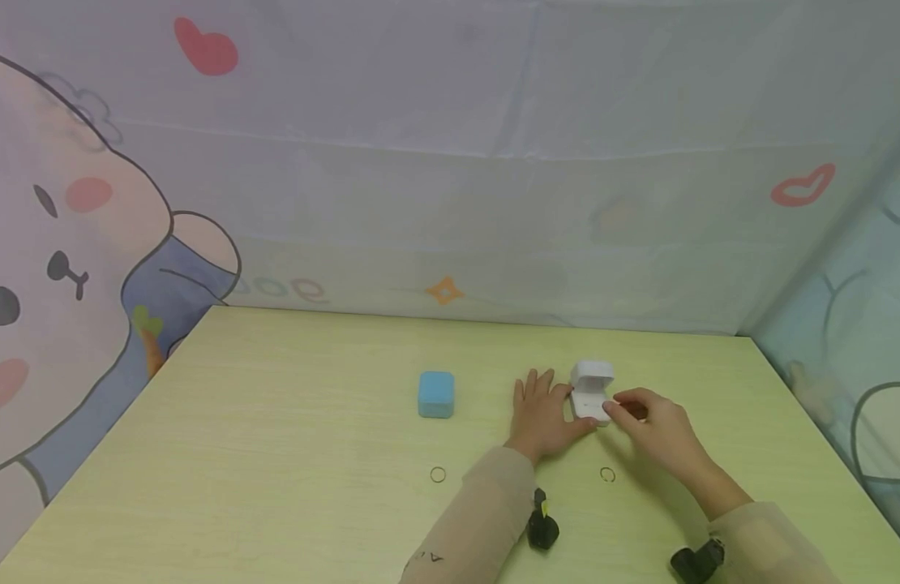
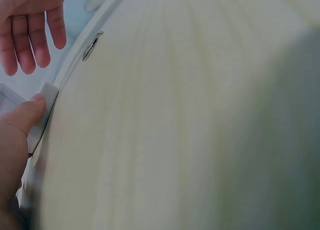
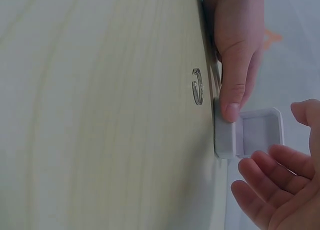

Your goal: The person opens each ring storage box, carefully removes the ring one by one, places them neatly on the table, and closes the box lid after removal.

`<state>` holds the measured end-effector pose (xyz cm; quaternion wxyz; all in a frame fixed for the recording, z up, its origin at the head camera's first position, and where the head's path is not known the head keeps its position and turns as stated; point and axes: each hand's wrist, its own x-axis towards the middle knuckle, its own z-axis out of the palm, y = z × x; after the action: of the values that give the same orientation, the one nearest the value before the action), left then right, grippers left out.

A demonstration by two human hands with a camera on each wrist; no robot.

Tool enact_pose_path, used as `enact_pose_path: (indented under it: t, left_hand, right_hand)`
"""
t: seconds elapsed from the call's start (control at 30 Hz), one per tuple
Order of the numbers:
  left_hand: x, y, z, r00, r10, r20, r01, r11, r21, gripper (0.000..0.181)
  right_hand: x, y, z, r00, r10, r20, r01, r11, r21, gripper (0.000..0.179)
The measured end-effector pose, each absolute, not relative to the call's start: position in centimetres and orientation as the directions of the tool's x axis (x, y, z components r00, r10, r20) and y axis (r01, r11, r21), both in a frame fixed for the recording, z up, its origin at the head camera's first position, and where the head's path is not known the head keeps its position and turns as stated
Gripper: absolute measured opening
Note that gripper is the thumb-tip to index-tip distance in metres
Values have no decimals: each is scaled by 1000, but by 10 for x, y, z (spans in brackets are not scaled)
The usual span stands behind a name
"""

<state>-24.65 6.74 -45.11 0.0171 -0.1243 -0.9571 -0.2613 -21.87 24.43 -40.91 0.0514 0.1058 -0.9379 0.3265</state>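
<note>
A small white ring box [image 1: 591,401] stands on the table with its lid raised. My left hand [image 1: 543,412] grips it from the left, thumb on the front of the base and index finger near the back. The right wrist view shows that thumb pressed against the box base [image 3: 225,135]. At the box's right side is my right hand [image 1: 657,430], its fingertips close to the base; in the right wrist view its fingers [image 3: 265,180] are loosely bent with nothing visible in them. Nearer the front lies an open-ended ring [image 1: 614,477], also seen as a silvery ring [image 3: 201,92].
A closed light blue box [image 1: 436,395] sits left of my left hand. Below it lies a second thin ring [image 1: 439,482]. The pale wooden table [image 1: 275,422] ends at a printed cloth backdrop [image 1: 421,203]. Black wrist cameras [image 1: 542,531] hang by both forearms.
</note>
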Motion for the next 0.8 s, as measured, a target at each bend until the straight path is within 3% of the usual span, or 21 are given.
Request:
enact_pose_path:
  t: [0.8]
  left_hand:
    - [-247,68,-450,-967,235,97,251,829,500,65]
  right_hand:
    - [-227,245,-411,-987,-69,146,-152,700,-697,57]
